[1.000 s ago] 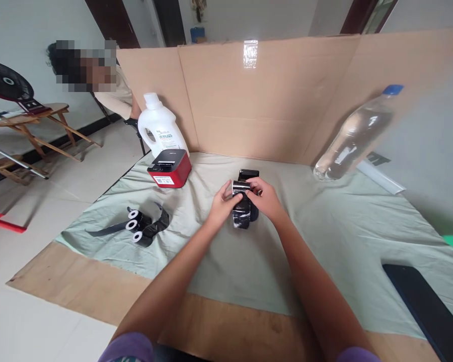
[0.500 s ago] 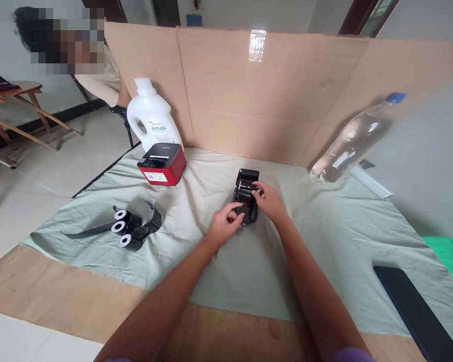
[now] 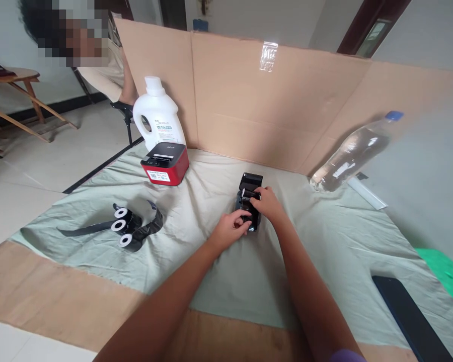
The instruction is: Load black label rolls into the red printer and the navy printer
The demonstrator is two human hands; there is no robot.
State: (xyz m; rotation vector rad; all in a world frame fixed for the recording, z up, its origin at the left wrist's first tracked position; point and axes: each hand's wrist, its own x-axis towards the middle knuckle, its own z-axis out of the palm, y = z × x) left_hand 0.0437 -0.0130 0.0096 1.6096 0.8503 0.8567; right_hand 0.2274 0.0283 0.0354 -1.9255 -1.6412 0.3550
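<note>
Wooden at its near edge, the worktop [image 3: 79, 301] lies mostly under a pale green cloth [image 3: 241, 291], and a tall cardboard panel [image 3: 249, 100] stands along its 12 o'clock side. Clock directions run from the handheld device near the middle. Beyond the panel's left end, at 10 o'clock, a person [image 3: 101, 78] in a light top is seated. At 4 o'clock lies a dark flat slab [image 3: 411, 311]; at 2 o'clock a clear bottle [image 3: 351, 156] with a blue cap tilts by the panel. White and handled, a jug [image 3: 160, 115] stands at 10 o'clock behind a red and black box [image 3: 168, 166]. Three black rolls [image 3: 128, 226] with white cores and loose strips lie at 9 o'clock. The left hand [image 3: 230, 230] reaches in from 7 o'clock, thumb and forefinger apart, fingertips at the lower part of the handheld device [image 3: 254, 221], whose dark lid [image 3: 251, 180] stands raised at its 12 o'clock end. From 3 o'clock, the right hand [image 3: 267, 203] has its fingers clamped on the right end of a small black roll [image 3: 250, 193] just below the lid.
</note>
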